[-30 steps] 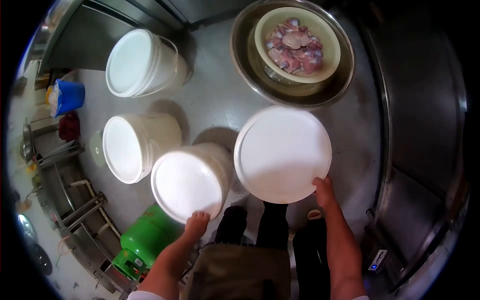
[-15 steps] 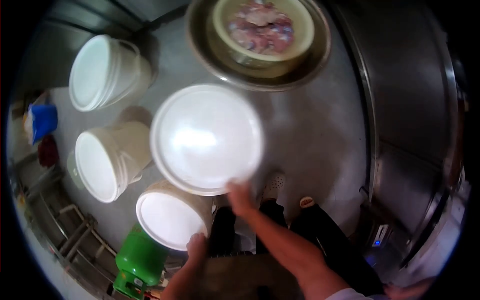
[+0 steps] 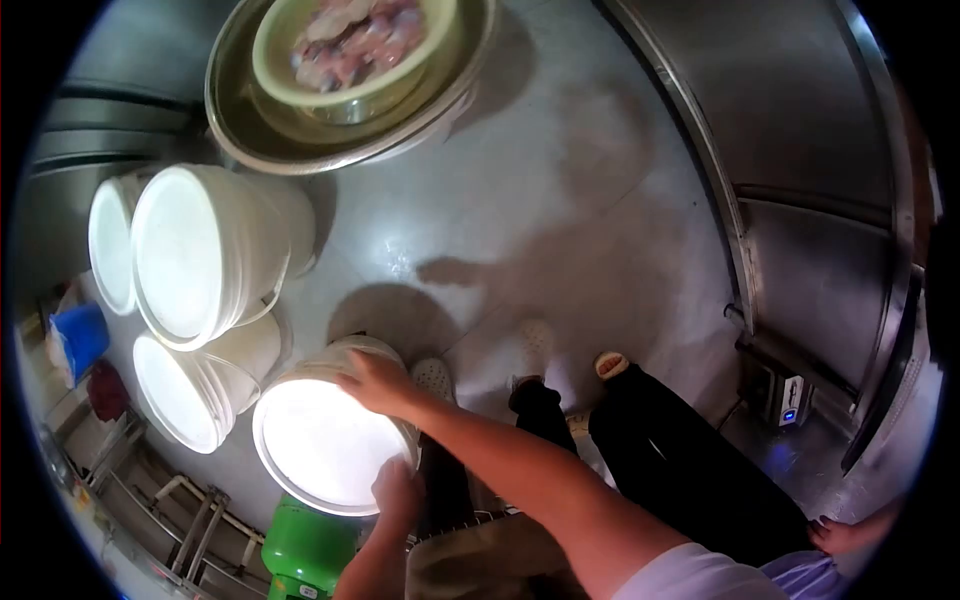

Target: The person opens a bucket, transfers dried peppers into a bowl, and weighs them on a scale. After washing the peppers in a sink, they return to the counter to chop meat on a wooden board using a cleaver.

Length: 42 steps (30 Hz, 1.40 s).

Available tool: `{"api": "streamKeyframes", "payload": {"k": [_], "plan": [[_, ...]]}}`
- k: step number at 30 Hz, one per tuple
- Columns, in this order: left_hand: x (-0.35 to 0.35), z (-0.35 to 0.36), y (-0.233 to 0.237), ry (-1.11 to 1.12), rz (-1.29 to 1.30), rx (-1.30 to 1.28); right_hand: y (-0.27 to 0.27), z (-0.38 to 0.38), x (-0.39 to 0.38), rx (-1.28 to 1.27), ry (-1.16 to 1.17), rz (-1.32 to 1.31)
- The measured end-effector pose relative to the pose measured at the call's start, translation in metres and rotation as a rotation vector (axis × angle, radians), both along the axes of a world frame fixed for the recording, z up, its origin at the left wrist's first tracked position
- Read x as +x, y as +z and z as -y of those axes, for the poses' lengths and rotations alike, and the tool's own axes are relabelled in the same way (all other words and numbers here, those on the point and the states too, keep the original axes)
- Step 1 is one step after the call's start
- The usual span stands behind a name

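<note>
The lid (image 3: 315,450) is on the bucket (image 3: 345,352), likely not yet sealed. The right hand (image 3: 375,383) presses flat at one o'clock; the left hand (image 3: 398,490) grips the rim at five o'clock.

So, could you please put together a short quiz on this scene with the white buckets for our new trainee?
1. True or false: the right hand lies on the lid of the nearest white bucket.
2. What fills the colander in the metal basin? A rice; B pinkish meat pieces; C folded cloths.
3. Which hand is at that bucket's near rim, close to the green cylinder?
Key: 1 true; 2 B; 3 the left hand.
</note>
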<state>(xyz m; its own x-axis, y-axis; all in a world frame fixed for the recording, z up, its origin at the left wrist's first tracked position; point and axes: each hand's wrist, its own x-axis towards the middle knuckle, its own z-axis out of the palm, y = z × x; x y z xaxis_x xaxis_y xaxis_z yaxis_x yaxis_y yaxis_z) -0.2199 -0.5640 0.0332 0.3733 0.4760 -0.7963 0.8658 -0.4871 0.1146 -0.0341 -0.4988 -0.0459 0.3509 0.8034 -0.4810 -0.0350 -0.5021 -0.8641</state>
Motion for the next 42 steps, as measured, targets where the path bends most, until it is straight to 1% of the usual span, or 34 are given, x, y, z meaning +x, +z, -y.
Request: {"api": "streamKeyframes", "payload": {"k": [1, 2, 4, 5, 6, 7, 8, 9, 10, 11, 12, 13, 14, 15, 17, 18, 19, 20, 21, 22, 23, 25, 26, 27, 28, 29, 31, 32, 33, 35, 36, 39, 40, 42], "plan": [[0.017, 0.003, -0.002, -0.023, 0.026, 0.005, -0.021, 0.040, -0.013, -0.077, -0.072, 0.019], [0.037, 0.008, -0.001, -0.051, 0.047, 0.005, -0.003, 0.070, 0.017, -0.236, -0.005, -0.220], [0.072, 0.023, 0.000, -0.107, 0.047, -0.002, -0.015, 0.134, 0.015, -0.214, -0.243, -0.389], [0.085, 0.034, -0.005, -0.229, 0.133, 0.026, -0.018, 0.159, 0.036, -0.157, -0.103, -0.458], [0.109, 0.042, -0.002, -0.259, 0.112, -0.028, -0.027, 0.189, 0.037, -0.017, -0.152, -0.261], [0.122, 0.058, -0.009, -0.307, 0.192, -0.037, -0.037, 0.220, 0.036, 0.099, -0.201, -0.039], [0.129, 0.070, -0.021, -0.345, 0.254, -0.027, -0.030, 0.233, 0.052, -0.037, -0.367, -0.484], [0.147, 0.080, -0.026, -0.433, 0.362, -0.044, -0.021, 0.245, 0.069, -0.209, -0.633, -0.870], [0.176, 0.087, -0.020, -0.420, 0.416, -0.081, 0.011, 0.242, 0.097, -0.176, -0.636, -0.482], [0.202, 0.098, -0.022, -0.406, 0.277, -0.149, -0.002, 0.259, 0.106, -0.148, -0.770, -0.459], [0.228, 0.100, -0.009, -0.375, 0.353, -0.189, -0.013, 0.264, 0.115, -0.235, -0.919, -0.590], [0.246, 0.106, -0.011, -0.418, 0.406, -0.204, 0.017, 0.262, 0.145, -0.127, -0.942, -0.535], [0.272, 0.110, -0.006, -0.461, 0.380, -0.196, 0.041, 0.256, 0.172, 0.118, -1.084, -0.664], [0.295, 0.113, 0.000, -0.511, 0.369, -0.210, 0.059, 0.253, 0.196, 0.167, -1.187, -0.718], [0.311, 0.113, -0.005, -0.429, 0.444, -0.181, 0.075, 0.264, 0.225, 0.088, -1.222, -0.723], [0.323, 0.123, -0.012, -0.399, 0.502, -0.216, 0.056, 0.273, 0.227, 0.070, -1.228, -0.577], [0.333, 0.134, -0.022, -0.379, 0.467, -0.231, 0.030, 0.289, 0.229, 0.032, -1.244, -0.416], [0.350, 0.140, -0.026, -0.430, 0.526, -0.233, 0.025, 0.301, 0.243, -0.024, -1.214, -0.285], [0.369, 0.142, -0.025, -0.479, 0.485, -0.187, 0.023, 0.305, 0.257, -0.079, -1.160, -0.178], [0.384, 0.142, -0.023, -0.517, 0.480, -0.107, 0.022, 0.307, 0.271, -0.031, -1.271, -0.363], [0.388, 0.141, -0.034, -0.582, 0.548, -0.014, 0.021, 0.308, 0.282, 0.036, -1.365, -0.561], [0.416, 0.144, -0.027, -0.664, 0.616, 0.193, 0.016, 0.322, 0.302, 0.011, -1.472, -0.636], [0.427, 0.147, -0.030, -0.642, 0.436, 0.087, 0.012, 0.329, 0.305, -0.002, -1.526, -0.679], [0.445, 0.147, -0.022, -0.612, 0.247, -0.020, 0.009, 0.334, 0.303, -0.001, -1.497, -0.727], [0.456, 0.151, -0.021, -0.629, 0.243, -0.013, 0.006, 0.342, 0.303, -0.002, -1.468, -0.776], [0.468, 0.158, -0.020, -0.624, 0.293, -0.001, 0.002, 0.349, 0.303, -0.004, -1.440, -0.820], [0.494, 0.171, 0.000, -0.619, 0.379, 0.017, -0.004, 0.351, 0.296, 0.296, -1.410, -0.974], [0.496, 0.176, -0.007, -0.598, 0.404, 0.032, -0.007, 0.353, 0.291, 0.354, -1.409, -1.056], [0.498, 0.175, -0.016, -0.615, 0.364, 0.043, -0.008, 0.350, 0.287, 0.418, -1.408, -1.140], [0.503, 0.171, -0.029, -0.661, 0.293, 0.077, -0.018, 0.342, 0.278, 0.308, -1.523, -1.057], [0.506, 0.171, -0.028, -0.662, 0.244, 0.077, -0.025, 0.339, 0.272, 0.255, -1.585, -1.013], [0.510, 0.176, -0.021, -0.619, 0.248, 0.052, -0.079, 0.324, 0.235, 0.007, -1.265, -0.277], [0.514, 0.176, -0.023, -0.639, 0.246, 0.063, -0.047, 0.320, 0.249, -0.025, -1.151, -0.079], [0.512, 0.176, -0.030, -0.666, 0.226, 0.083, -0.068, 0.303, 0.236, 0.160, -1.381, -0.402]]}}
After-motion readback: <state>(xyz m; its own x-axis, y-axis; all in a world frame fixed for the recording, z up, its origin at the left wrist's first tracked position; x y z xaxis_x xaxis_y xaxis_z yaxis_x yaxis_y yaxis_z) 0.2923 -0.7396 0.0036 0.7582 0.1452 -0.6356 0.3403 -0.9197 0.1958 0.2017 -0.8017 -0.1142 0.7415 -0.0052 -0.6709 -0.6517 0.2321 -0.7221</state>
